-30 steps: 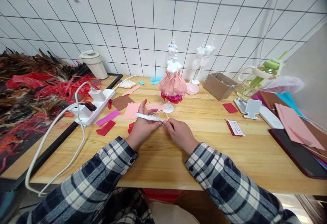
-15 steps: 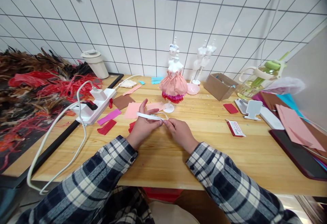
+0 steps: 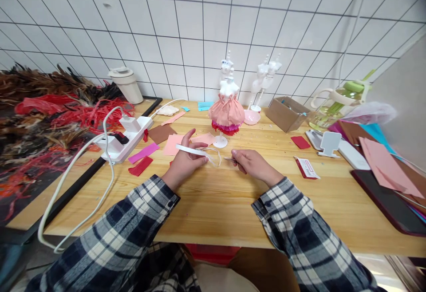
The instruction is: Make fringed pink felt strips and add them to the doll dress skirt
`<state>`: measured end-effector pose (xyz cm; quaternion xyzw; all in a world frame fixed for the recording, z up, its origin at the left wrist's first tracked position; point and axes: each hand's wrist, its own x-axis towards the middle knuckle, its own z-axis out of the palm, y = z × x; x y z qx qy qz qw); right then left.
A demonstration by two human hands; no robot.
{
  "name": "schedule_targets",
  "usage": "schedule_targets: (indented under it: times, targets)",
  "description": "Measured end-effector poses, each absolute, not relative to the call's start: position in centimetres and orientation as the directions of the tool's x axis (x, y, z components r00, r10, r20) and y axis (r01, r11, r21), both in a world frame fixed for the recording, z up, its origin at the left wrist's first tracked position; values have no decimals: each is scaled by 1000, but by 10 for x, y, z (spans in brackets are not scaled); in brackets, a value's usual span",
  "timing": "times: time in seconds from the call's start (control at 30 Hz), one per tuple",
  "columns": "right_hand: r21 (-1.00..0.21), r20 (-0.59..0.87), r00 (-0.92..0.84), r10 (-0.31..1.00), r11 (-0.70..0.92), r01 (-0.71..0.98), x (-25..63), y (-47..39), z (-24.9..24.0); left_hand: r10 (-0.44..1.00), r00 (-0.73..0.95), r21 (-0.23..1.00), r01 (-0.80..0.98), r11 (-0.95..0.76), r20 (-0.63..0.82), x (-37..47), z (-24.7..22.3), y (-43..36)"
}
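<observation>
My left hand [image 3: 183,163] is closed on a narrow white roll that looks like tape [image 3: 189,150], its ring around my fingers. A pale loose strip [image 3: 218,156] curls from the roll to the right. My right hand [image 3: 253,163] is closed on a small thin metal tool [image 3: 229,159], its tip pointing left; its exact kind is too small to make out. The tool's tip is apart from the roll. Behind both hands stands a white mini dress form [image 3: 229,88] on a round base, wearing a pink skirt [image 3: 226,109] with a magenta and red fringe beneath.
A power strip [image 3: 131,139] with white cables lies at left, by feathers and red strands [image 3: 83,110]. Crepe paper scraps [image 3: 141,166] are scattered beside it. A cardboard box [image 3: 286,113], a phone stand [image 3: 330,143] and a red-and-white packet [image 3: 306,167] are at right.
My right hand has moved right, away from my left hand, taking the metal tool with it. The pale strip now curls loose between the hands.
</observation>
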<state>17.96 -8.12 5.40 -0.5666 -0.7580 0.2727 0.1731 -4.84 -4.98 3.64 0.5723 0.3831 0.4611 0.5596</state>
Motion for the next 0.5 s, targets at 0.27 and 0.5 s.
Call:
schedule_targets:
  times: [0.27, 0.5]
  targets:
    - [-257, 23, -99, 995, 101, 961, 164, -87, 63, 889, 457, 998, 46, -53, 26, -36, 34, -63]
    - [-235, -106, -85, 991, 59, 970, 157, -90, 64, 879, 469, 976, 138, -170, 87, -35, 34, -68]
